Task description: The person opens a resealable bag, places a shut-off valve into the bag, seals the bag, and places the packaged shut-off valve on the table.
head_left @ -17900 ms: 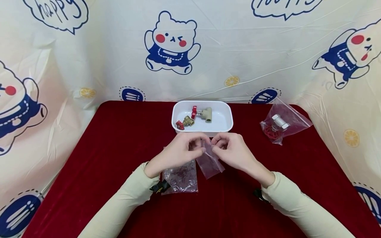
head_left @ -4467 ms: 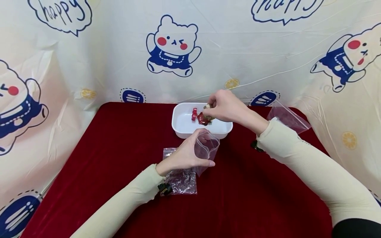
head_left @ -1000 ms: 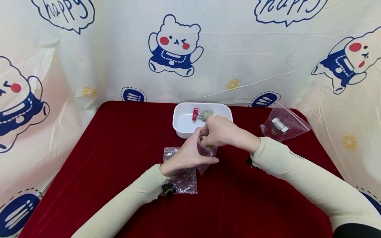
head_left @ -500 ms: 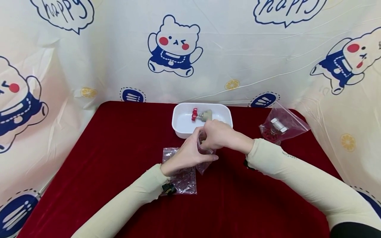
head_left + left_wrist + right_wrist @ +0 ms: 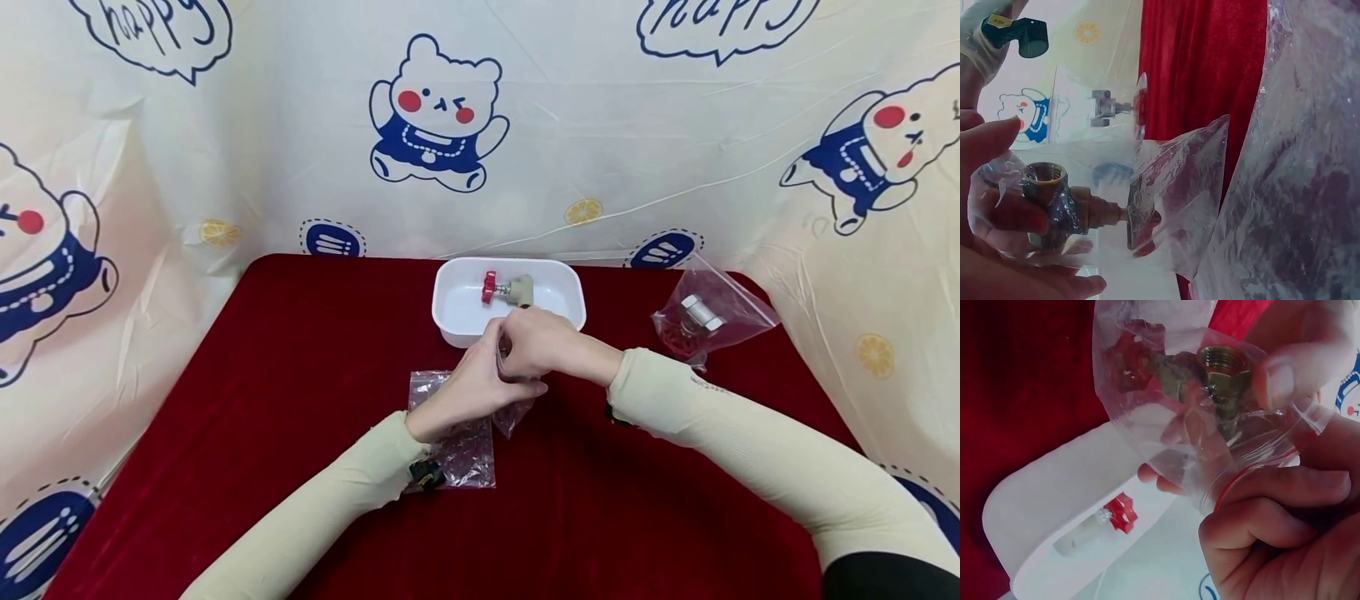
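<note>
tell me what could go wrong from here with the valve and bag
The brass valve has a jutting red handle that might poke through the thin clear bag. If the left hand slips, both could drop. Withdrawing the right hand from the mouth might drag the bag along.

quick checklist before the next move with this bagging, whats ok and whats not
1. Small bag held: ok, the left hand grips it.
2. Brass valve inside it: ok, seen through the plastic in both wrist views.
3. Right hand clear of the small bag's mouth: not ok, it is right at the mouth.
4. Small bag sealed: cannot tell, the hands cover much of its mouth.
5. Pale valve in the tray: ok, lying there with its red handle to the left.
6. Silver valve out of the way: ok, in its own bag at the table's right side.
</note>
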Motion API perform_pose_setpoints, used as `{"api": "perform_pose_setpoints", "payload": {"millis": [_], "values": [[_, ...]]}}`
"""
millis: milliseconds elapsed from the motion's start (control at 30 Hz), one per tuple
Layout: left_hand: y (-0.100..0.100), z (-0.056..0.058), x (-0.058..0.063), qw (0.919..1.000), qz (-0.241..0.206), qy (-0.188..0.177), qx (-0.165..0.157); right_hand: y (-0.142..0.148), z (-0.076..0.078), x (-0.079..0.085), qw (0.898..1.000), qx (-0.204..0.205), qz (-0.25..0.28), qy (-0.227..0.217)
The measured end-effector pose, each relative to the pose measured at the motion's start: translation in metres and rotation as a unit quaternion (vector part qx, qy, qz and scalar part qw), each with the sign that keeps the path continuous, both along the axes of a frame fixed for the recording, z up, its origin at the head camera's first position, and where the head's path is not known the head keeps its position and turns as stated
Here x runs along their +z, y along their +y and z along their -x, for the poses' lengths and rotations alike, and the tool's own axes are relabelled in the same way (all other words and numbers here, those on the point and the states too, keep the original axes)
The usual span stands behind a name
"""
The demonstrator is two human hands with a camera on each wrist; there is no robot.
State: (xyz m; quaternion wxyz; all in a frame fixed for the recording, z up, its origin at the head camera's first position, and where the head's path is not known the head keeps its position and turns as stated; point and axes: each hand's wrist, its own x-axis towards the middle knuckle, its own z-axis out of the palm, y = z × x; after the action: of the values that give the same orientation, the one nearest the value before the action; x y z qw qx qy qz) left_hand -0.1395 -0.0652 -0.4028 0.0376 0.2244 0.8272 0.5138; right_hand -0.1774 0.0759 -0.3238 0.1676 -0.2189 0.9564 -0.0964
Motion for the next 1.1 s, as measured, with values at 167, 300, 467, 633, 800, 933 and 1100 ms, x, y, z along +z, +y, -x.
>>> {"api": "perform_pose_setpoints", "payload": {"millis": [167, 300, 467, 633, 800, 933, 1100], "values": [[0.000, 0.002, -0.003, 1.0000, 0.000, 0.008, 0.004, -0.003, -0.001, -0.006, 1.000, -0.012, 0.003, 0.002], [0.000, 0.002, -0.005, 0.9999, 0.006, 0.007, 0.012, -0.005, -0.001, -0.012, 1.000, -0.022, 0.006, 0.005], [0.000, 0.001, -0.005, 0.9997, -0.002, -0.018, 0.015, -0.007, -0.001, -0.020, 0.999, -0.032, 0.008, 0.002], [0.000, 0.000, -0.005, 0.9995, 0.002, -0.031, 0.010, -0.007, -0.001, -0.025, 0.999, -0.037, -0.001, -0.005], [0.001, 0.001, -0.005, 0.9993, 0.009, -0.035, 0.008, -0.006, 0.000, -0.027, 0.999, -0.037, -0.003, -0.005], [0.001, 0.002, -0.004, 0.9991, 0.014, -0.038, 0.008, -0.005, 0.000, -0.024, 0.999, -0.032, 0.001, -0.008], [-0.003, 0.006, -0.004, 0.9994, 0.003, -0.031, -0.013, 0.002, 0.000, -0.015, 0.999, -0.012, 0.030, -0.005]]}}
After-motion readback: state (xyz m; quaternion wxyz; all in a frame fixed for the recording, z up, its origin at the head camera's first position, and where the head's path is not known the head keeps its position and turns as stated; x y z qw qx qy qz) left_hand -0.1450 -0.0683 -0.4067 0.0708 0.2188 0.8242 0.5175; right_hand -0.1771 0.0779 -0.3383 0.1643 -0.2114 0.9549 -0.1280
